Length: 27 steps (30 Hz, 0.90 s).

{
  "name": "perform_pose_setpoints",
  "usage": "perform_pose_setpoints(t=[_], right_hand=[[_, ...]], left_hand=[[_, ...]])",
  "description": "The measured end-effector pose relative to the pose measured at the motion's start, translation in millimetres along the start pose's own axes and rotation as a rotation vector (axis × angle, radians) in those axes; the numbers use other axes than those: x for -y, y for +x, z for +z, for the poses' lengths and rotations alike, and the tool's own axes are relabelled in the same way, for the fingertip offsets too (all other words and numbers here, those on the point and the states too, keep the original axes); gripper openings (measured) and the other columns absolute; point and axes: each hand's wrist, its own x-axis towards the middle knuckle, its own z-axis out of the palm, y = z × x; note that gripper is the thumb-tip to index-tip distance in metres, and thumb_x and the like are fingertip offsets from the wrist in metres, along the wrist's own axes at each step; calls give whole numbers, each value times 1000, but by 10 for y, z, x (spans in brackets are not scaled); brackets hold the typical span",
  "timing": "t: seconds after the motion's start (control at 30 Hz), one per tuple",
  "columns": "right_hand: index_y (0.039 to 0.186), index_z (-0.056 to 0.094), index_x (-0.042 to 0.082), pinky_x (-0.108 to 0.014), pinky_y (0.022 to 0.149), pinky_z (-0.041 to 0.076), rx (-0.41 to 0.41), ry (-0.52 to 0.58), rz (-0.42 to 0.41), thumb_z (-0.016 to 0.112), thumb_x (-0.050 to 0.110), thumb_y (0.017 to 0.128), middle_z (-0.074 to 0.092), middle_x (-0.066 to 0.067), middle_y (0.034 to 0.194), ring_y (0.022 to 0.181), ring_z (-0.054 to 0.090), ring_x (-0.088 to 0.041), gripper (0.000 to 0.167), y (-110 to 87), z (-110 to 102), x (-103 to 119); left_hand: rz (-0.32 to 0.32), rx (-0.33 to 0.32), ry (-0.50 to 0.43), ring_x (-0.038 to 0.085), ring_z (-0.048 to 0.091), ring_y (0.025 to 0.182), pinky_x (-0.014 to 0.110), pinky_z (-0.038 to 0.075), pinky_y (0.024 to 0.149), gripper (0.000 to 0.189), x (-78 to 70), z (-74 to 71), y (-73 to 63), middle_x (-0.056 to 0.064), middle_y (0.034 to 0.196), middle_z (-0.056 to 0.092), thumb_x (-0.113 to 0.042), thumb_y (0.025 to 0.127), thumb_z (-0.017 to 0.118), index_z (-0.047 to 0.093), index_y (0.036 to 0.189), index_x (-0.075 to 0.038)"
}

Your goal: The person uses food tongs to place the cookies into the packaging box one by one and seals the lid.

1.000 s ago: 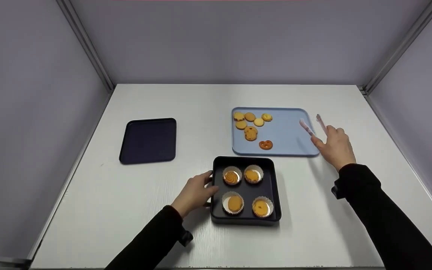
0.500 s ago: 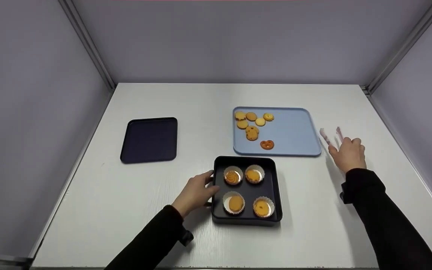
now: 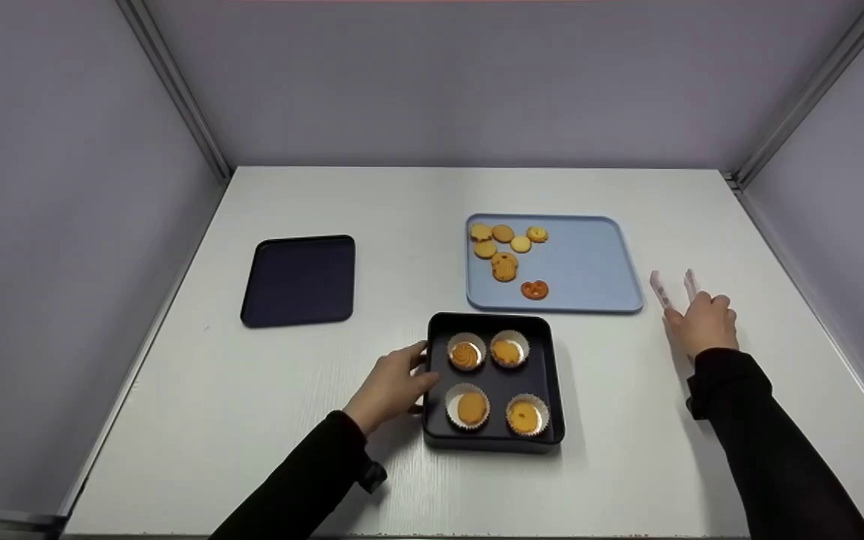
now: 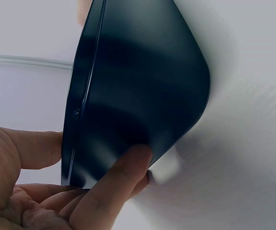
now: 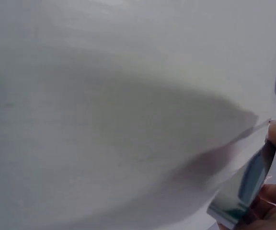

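My left hand (image 3: 389,384) grips the left wall of a dark square baking pan (image 3: 488,384), thumb over the rim and fingers along the outside. In the left wrist view the pan's outer side (image 4: 143,72) fills the middle. Inside the pan stand several white paper baking cups, each with a cookie, among them a swirl cookie (image 3: 465,355). At the right of the table, my right hand (image 3: 704,324) holds a pair of tongs (image 3: 660,289), tips spread apart and nothing between them. The tongs' shiny metal bend (image 5: 241,187) shows in the right wrist view.
Behind the pan lies a light blue tray (image 3: 586,262) with several cookies (image 3: 505,267) at its left and a pretzel (image 3: 534,289) near its front edge. A dark square tray (image 3: 301,281) lies at the left. Grey panels enclose the white table (image 3: 402,195).
My right hand has moved right and toward me with the tongs, from the blue tray's right edge to beside the tray. The left hand and the pan have stayed put.
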Motion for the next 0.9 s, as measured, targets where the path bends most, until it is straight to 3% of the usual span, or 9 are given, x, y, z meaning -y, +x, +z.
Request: perform_pose_setpoints(t=[0.27, 0.37, 0.53, 0.63, 0.7, 0.8, 0.9], right_hand=[[117, 42, -31, -71, 83, 45, 40, 9, 4, 52, 26, 103, 39, -52, 115, 101, 46, -68, 59, 4, 41, -22], [117, 42, -31, -70, 82, 45, 50, 5, 9, 52, 28, 103, 40, -51, 115, 100, 47, -68, 61, -5, 38, -13], [120, 39, -31, -70, 84, 45, 76, -20, 14, 52, 34, 104, 38, -51, 117, 102, 47, -67, 68, -34, 20, -6], [123, 36, -33, -71, 84, 45, 78, -44, -1, 52, 40, 104, 37, -51, 116, 103, 45, -68, 77, -53, 2, -7], [126, 35, -33, -72, 82, 45, 58, -70, -14, 53, 44, 104, 37, -52, 117, 104, 44, -69, 82, -63, -6, 0], [133, 35, -29, -71, 79, 45, 4, -102, -31, 52, 49, 104, 38, -52, 120, 106, 42, -68, 85, -68, -21, 28], [141, 32, -22, -72, 82, 44, -41, -104, -48, 50, 51, 104, 37, -51, 127, 110, 40, -66, 84, -56, -51, 75]], left_hand=[[0, -7, 14, 29, 67, 113, 33, 64, 67, 62, -18, -2, -3, 24, 148, 53, -13, 101, 63, 39, 157, -5], [-4, -22, 48, 33, 65, 118, 35, 63, 75, 63, -20, -22, -10, 25, 149, 52, -18, 101, 63, 39, 156, -2], [-25, -48, 63, 34, 68, 115, 35, 63, 80, 66, -11, -96, -15, 27, 150, 49, -23, 101, 63, 37, 156, 3], [-31, -63, 41, 34, 70, 109, 35, 64, 76, 65, -11, -176, -11, 27, 151, 48, -23, 102, 61, 36, 156, 2], [-19, -98, 71, 34, 71, 105, 36, 63, 78, 64, -7, -251, -6, 25, 151, 49, -24, 102, 61, 38, 156, 1], [-6, -187, 178, 35, 66, 118, 43, 58, 96, 61, 0, -398, 6, 22, 150, 52, -28, 103, 60, 41, 155, -2], [-14, -290, 303, 37, 61, 126, 51, 52, 104, 60, 23, -563, 33, 21, 147, 55, -30, 102, 59, 44, 154, -4]])
